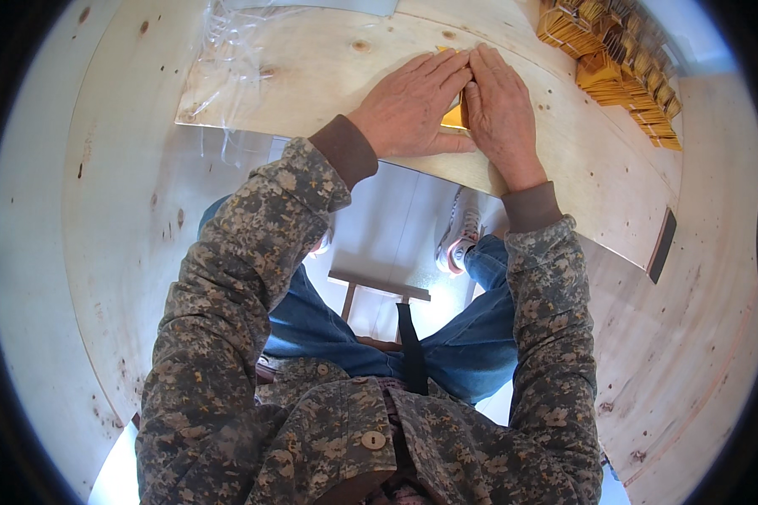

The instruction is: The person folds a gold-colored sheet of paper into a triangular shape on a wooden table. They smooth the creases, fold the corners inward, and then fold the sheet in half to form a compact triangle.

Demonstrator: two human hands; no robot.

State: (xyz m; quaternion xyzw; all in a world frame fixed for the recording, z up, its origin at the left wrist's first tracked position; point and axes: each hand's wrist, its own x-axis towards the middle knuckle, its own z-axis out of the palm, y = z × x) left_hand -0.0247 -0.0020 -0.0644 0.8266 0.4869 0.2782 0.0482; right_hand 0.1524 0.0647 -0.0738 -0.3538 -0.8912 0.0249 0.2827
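A small shiny yellow-gold piece of paper or foil (pixel 454 117) lies on the plywood tabletop (pixel 312 84), mostly covered by my hands. My left hand (pixel 417 105) is spread flat over its left side, thumb pointing right toward the other hand. My right hand (pixel 507 118) rests against its right side, with straight fingers leaning in so that the fingertips of both hands meet at the far end. Only a narrow strip of yellow shows between them, plus a bit of its edge above the left fingers. What lies under the palms is hidden.
Several bundles of folded yellow paper pieces (pixel 619 71) are stacked at the far right of the table. Clear plastic film or strips (pixel 227 59) lie at the far left and hang over the edge. Plywood panels (pixel 691 320) rise on both sides. A dark strip (pixel 662 244) marks the table's right corner.
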